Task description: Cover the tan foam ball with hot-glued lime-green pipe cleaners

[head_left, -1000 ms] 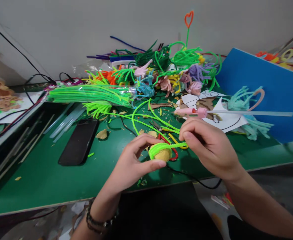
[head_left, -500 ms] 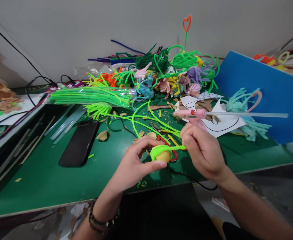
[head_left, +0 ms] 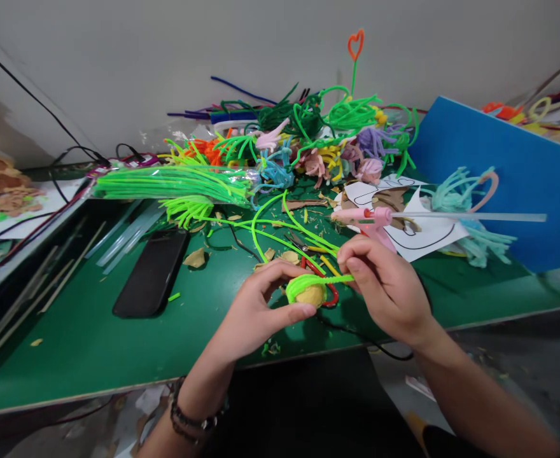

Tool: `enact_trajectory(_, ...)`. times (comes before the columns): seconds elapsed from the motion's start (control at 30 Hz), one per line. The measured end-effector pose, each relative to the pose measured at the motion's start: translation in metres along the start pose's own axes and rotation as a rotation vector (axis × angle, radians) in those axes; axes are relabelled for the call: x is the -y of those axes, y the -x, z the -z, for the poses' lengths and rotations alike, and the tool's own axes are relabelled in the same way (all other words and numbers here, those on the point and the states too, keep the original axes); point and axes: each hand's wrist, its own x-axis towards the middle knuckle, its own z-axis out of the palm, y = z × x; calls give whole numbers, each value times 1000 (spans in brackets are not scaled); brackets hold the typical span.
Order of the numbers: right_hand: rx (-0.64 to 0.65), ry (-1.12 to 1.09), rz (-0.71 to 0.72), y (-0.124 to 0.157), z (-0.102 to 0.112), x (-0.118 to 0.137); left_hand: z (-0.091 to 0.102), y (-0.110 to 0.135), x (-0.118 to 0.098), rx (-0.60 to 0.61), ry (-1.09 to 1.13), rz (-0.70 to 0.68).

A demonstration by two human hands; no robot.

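Note:
My left hand (head_left: 256,312) pinches a small tan ball (head_left: 312,296) between thumb and fingers, just above the green table (head_left: 84,343). A bright green pipe cleaner (head_left: 325,280) is wound over the top of the ball. My right hand (head_left: 387,286) is closed on the free end of that pipe cleaner, right beside the ball. Red-handled scissors (head_left: 330,294) lie on the table under the ball, mostly hidden.
A pink glue gun (head_left: 373,217) with a clear glue stick lies behind my right hand on white paper (head_left: 427,235). A heap of coloured pipe cleaners (head_left: 308,140) fills the back. A black phone (head_left: 151,273) lies at left, a blue board (head_left: 499,172) at right.
My right hand has shifted slightly left and drawn the green pipe cleaner closer over the ball. My left hand keeps the ball in almost the same place.

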Motion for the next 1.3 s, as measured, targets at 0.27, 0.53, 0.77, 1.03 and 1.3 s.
enact_trajectory(0.27, 9, -166, -94, 1, -1, 0, 1, 0, -1, 18, -21, 6)
enact_trajectory(0.53, -36, -167, -98, -2, -1, 1, 2, 1, 1, 5, -49, -7)
enact_trajectory(0.77, -34, -43, 82, -3, 1, 2, 1, 0, 0, 12, -97, -4)
enact_trajectory(1.03, 35, 114, 327, 0, 4, 3, 3, 3, 1, 38, 96, 30)
enact_trajectory(1.3, 65, 138, 353, 4, 7, 5, 4, 5, -3, 18, 81, -19)
